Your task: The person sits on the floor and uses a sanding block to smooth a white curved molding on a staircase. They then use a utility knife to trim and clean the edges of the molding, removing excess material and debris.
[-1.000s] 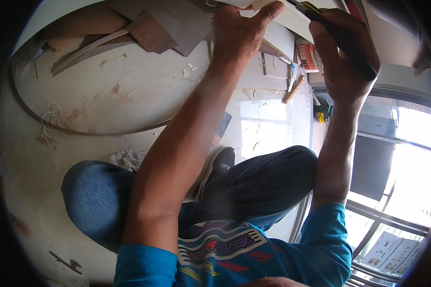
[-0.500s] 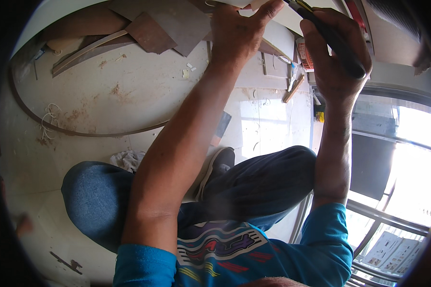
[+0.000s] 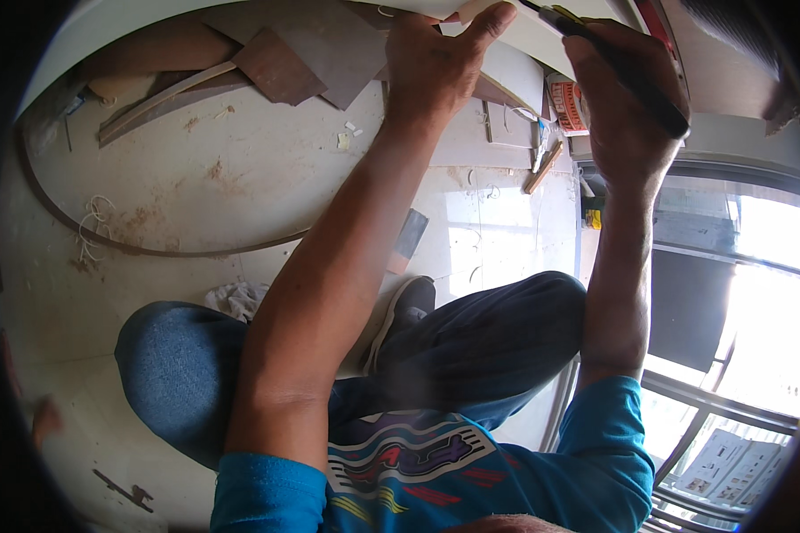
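Observation:
At the top of the view a curved white panel (image 3: 556,40) crosses in front of both hands. My left hand (image 3: 431,75) is against its lower edge, thumb stretched out to the right. The panel's edge partly hides the other fingers. Just to the right, my right hand (image 3: 631,98) is closed around the dark handle of a slim cutter knife (image 3: 636,80). The knife slants up and left, its front end near the left thumb. Its tip is at the picture's upper edge, so I cannot tell whether it touches the panel.
Brown board offcuts (image 3: 280,67) lie beyond my left arm. A curved dark strip (image 3: 151,251) rests on the dusty floor, with tangled string (image 3: 89,226) and a crumpled rag (image 3: 237,299). A red and white package (image 3: 567,107) and a wooden stick (image 3: 544,167) are on the right, near a bright window (image 3: 756,311).
My left hand has shifted slightly left and down. My right hand and the knife have moved a little lower, with the grip unchanged.

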### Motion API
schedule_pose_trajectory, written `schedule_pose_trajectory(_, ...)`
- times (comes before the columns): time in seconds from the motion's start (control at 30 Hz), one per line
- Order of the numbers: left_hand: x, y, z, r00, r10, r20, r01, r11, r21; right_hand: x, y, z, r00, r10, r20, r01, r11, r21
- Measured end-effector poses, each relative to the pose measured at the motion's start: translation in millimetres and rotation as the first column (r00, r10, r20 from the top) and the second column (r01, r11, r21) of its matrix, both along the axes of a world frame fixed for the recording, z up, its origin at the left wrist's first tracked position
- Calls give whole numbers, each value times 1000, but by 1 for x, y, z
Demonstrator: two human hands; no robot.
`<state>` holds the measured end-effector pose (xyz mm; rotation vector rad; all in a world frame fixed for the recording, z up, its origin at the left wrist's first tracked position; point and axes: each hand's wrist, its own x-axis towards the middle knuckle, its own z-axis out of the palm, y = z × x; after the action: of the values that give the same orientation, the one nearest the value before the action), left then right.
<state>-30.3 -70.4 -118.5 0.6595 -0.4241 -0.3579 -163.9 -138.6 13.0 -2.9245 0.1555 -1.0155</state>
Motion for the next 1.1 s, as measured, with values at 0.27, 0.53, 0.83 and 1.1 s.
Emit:
schedule_pose_trajectory(0.27,2,5,1,999,-19,31,16,995,96,4,-7,-1,999,-44,5,44,998,33)
schedule_pose_trajectory(0.53,2,-4,-8,999,-42,13,43,996,-73,-18,8,38,997,79,-18,-65,916,397)
schedule_pose_trajectory(0.83,-7,4,3,952,-113,-284,176,962,210,-50,-8,61,999,40,-36,-40,999,-2)
schedule_pose_trajectory(1.1,-15,5,38,896,-91,-435,237,925,296,-52,-16,41,979,196,61,-202,973,115)
